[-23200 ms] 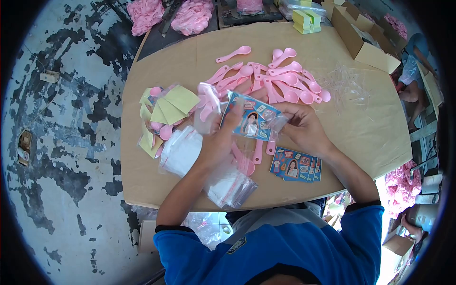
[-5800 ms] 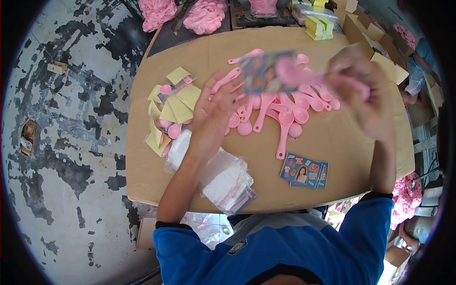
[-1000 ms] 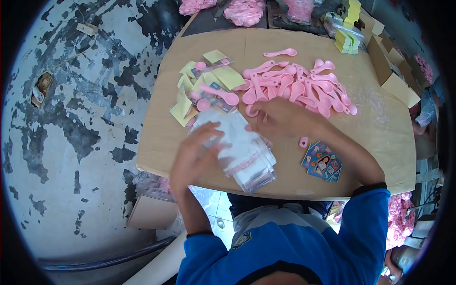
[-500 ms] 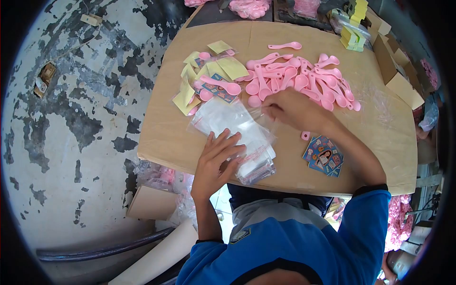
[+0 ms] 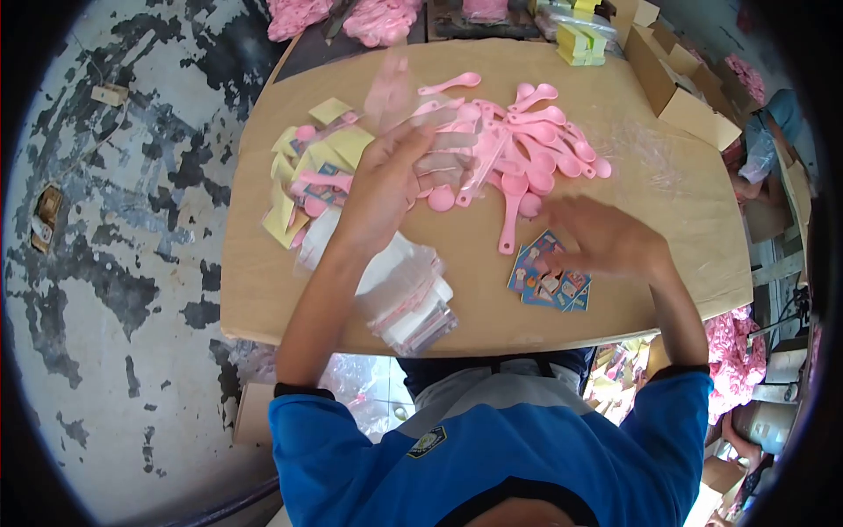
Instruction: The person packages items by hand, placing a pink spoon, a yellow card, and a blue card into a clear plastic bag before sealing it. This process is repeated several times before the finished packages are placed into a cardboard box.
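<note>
My left hand (image 5: 384,189) is raised over the table, gripping a clear plastic bag (image 5: 392,92) that spreads, blurred, across its fingers and in front of the spoons. My right hand (image 5: 610,239) hovers palm down with fingers apart, its fingertips over a small stack of blue printed cards (image 5: 546,285). Beyond both hands lies a heap of pink plastic spoons (image 5: 536,132); one spoon (image 5: 510,215) points toward me beside the cards. Below my left wrist rests a pile of clear plastic bags (image 5: 408,294), partly hidden by the forearm.
Yellow cards (image 5: 329,149) with bagged spoons lie at the left of the brown paper-covered table (image 5: 474,312). Loose clear plastic (image 5: 654,158) lies at the right. Cardboard boxes (image 5: 685,88), a yellow stack (image 5: 580,44) and pink bundles (image 5: 379,22) stand along the far side.
My left hand has risen off the bag pile and moved forward with a bag. My right hand has drawn back from the spoons to above the cards. The view has shifted right.
</note>
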